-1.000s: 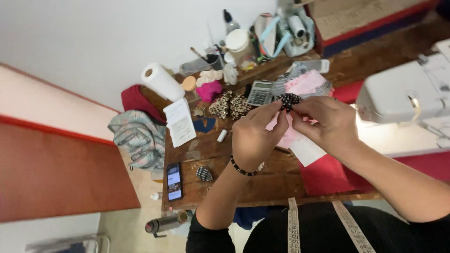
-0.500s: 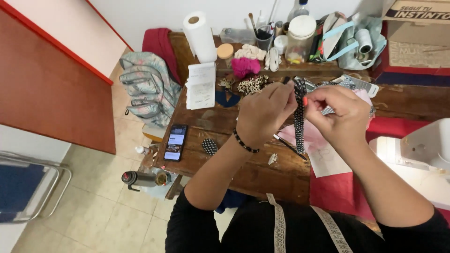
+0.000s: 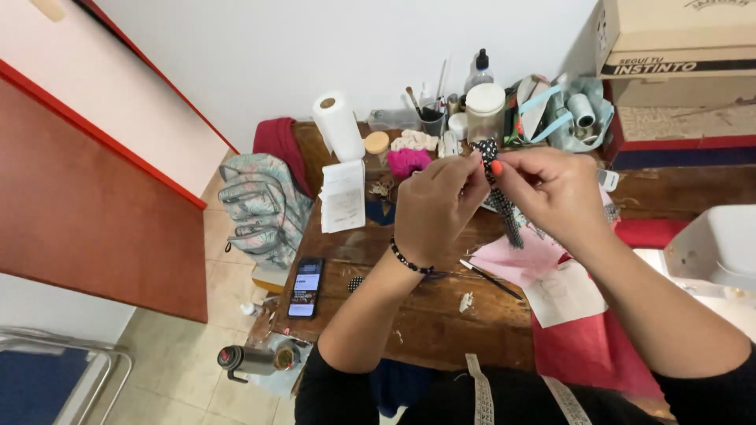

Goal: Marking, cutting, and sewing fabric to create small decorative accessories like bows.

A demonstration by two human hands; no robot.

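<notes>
1. Two hands work above the wooden desk [image 3: 441, 315]. The left hand [image 3: 435, 206] and the right hand [image 3: 551, 189] meet at one strip of black fabric with white dots [image 3: 504, 206].
2. The fingers of both hands are pinched together on the top end of that strip, held up over the desk; the rest of the strip hangs down between the hands toward the pink fabric [image 3: 516, 260].
3. One beaded black bracelet [image 3: 409, 260] circles the left wrist.
4. One phone [image 3: 305, 286] lies near the desk's left edge, screen lit.
5. One roll of white paper towel [image 3: 339, 126] stands upright at the back, with one white paper sheet [image 3: 343, 197] just in front of it.
6. One white-lidded jar [image 3: 485, 112] and one dark-capped bottle [image 3: 479, 69] stand at the back.
7. One slim dark pen-like tool [image 3: 490, 279] lies on the desk beside the pink fabric.
8. On the floor at the left sit one patterned backpack [image 3: 264, 208] and one metal flask [image 3: 252, 360].
9. Two cardboard boxes [image 3: 677, 35] are stacked at the upper right.
</notes>
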